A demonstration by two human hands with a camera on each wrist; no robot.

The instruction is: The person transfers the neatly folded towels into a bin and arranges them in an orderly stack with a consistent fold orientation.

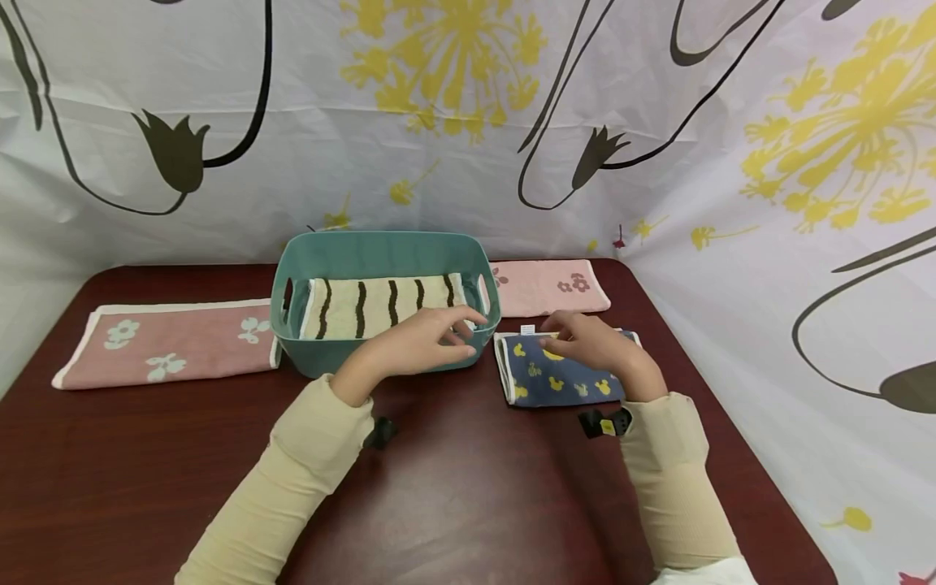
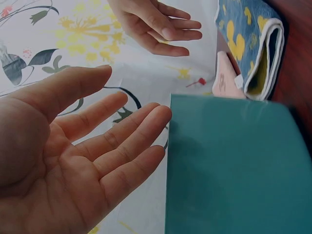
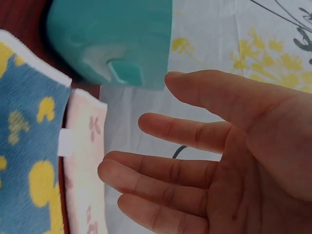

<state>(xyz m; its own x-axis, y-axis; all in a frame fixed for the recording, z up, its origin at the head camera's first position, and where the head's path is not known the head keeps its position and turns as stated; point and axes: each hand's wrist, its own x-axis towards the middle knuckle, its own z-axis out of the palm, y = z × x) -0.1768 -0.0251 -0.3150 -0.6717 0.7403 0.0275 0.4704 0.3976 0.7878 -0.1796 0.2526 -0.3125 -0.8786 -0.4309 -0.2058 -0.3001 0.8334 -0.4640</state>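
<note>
My left hand [image 1: 420, 340] is over the front right of a teal plastic basket [image 1: 383, 245], fingers relaxed and holding nothing. In the basket lies a folded cream towel [image 1: 376, 305] with wavy dark brown stripes. Above a folded blue towel [image 1: 566, 380] with yellow mouse-head prints is my right hand [image 1: 592, 341], its fingers loosely bent and nothing between them. A small white tag [image 3: 65, 142] sticks out of the blue towel's edge in the right wrist view. The left wrist view shows the left palm with fingers spread beside the basket wall [image 2: 234, 161].
Left of the basket a pink towel [image 1: 186, 341] with pale flowers lies folded on the dark red table [image 1: 453, 487]. A lighter pink towel [image 1: 552, 288] is behind the blue one. A white floral cloth [image 1: 307, 106] hangs along the back and right side.
</note>
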